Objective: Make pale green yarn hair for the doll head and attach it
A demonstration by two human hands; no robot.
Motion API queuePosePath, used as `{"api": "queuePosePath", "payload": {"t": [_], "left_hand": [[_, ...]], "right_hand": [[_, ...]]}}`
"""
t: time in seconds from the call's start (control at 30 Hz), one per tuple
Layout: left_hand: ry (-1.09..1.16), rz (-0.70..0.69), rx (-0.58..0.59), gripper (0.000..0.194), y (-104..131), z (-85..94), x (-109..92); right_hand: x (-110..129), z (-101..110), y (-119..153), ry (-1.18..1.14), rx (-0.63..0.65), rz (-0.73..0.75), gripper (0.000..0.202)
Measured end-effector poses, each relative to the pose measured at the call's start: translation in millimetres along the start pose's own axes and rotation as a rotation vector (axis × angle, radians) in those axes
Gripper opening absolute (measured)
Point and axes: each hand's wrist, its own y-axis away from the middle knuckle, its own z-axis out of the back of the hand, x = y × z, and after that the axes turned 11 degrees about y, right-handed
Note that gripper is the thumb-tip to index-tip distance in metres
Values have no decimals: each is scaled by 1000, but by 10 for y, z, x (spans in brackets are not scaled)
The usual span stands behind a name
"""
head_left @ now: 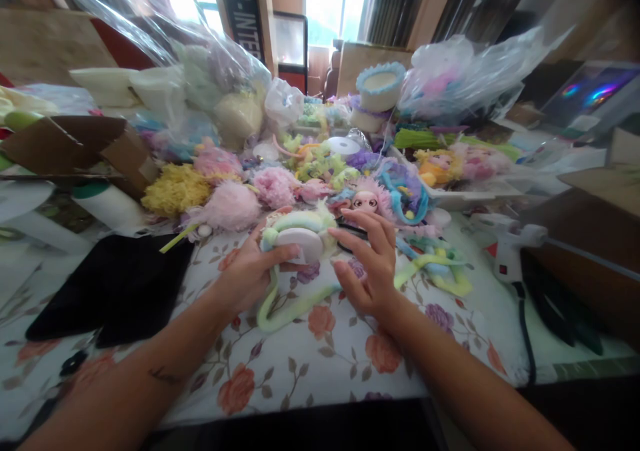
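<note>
My left hand (263,254) is closed on a white disc (303,243), its thumb pressed on the disc's near face. A fuzzy pastel green and yellow chenille stem (295,220) curves round the top of the disc. From there its loose length (290,321) hangs in a loop onto the cloth and runs right, behind my right hand, towards a folded tangle of the same colours (443,267). Just right of the disc, my right hand (370,261) is open, with fingers and thumb apart. Whether its fingertips touch the frayed end (326,216) is unclear.
Fluffy pompoms (230,205), yarn pieces and a pink-haired doll head (365,201) crowd the back of the flowered tablecloth (280,377). At left are a black flat panel (115,284) and a cardboard box (75,147). A white glue gun (507,254) with a cord stands at right.
</note>
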Motion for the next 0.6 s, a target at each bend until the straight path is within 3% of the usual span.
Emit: {"api": "queuePosePath", "payload": {"t": [0.1, 0.23, 0.4, 0.5, 0.6], "left_hand": [[5, 21, 32, 68, 27, -34, -8], [-2, 60, 66, 70, 46, -38, -26], [-49, 67, 56, 76, 29, -23, -18], [-106, 61, 58, 80, 21, -7, 8], [-158, 61, 79, 82, 18, 19, 35]], "right_hand": [[8, -15, 10, -22, 85, 51, 44], [-24, -55, 24, -9, 237, 71, 48], [-58, -52, 20, -6, 191, -75, 51], [-34, -41, 17, -46, 165, 17, 58], [-24, -55, 22, -67, 247, 117, 56]]}}
